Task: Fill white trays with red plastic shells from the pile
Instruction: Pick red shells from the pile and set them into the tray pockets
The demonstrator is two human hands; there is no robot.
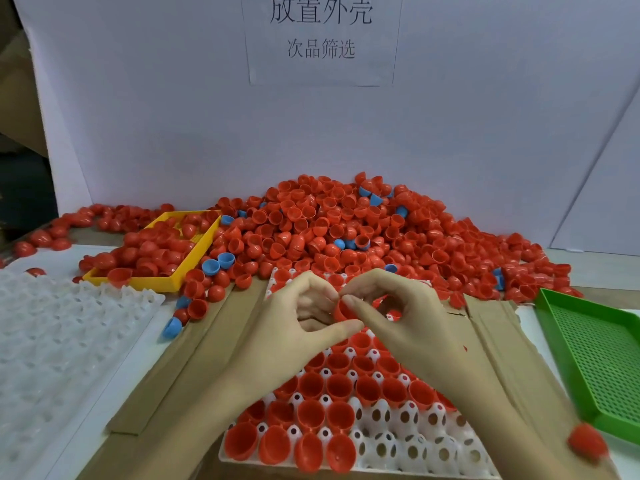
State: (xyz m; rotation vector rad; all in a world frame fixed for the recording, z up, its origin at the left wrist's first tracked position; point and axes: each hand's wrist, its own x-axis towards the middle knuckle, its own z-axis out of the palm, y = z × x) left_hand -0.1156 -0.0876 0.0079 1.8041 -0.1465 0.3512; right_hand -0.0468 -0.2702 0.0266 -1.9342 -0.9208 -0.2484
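Landmark: the white tray (408, 441) lying on cardboard on the bench, right in front of the person.
Tray contents: red shells sit open side up in most near and middle pockets; the near right pockets show bare white cones.
Left hand (294, 327): hovers above the far half of the white tray, fingers curled, its thumb and fingertips meeting at a red shell (341, 311).
Left grip: closed in a pinch on that shell's left side.
Right hand (398, 317): also above the far half of the white tray, touching the left hand, thumb and forefinger curled onto the same shell.
Right grip: pinching the shell from the right; a second shell seems to show under its curled fingers, though I cannot tell if it is held.
Held shell: above the white tray, between both hands, clear of the pockets.
Pile (346, 226): a broad heap of red shells with a few blue ones, just beyond the white tray, against a white backboard.
Yellow tray (162, 282): beyond and left of the white tray, loaded with red shells.
Spare tray (52, 341): a clear white one, left of the white tray.
Green tray (595, 358): right of the white tray, perforated floor bare.
Stray shell (587, 441): blurred red, by the green tray's near corner.
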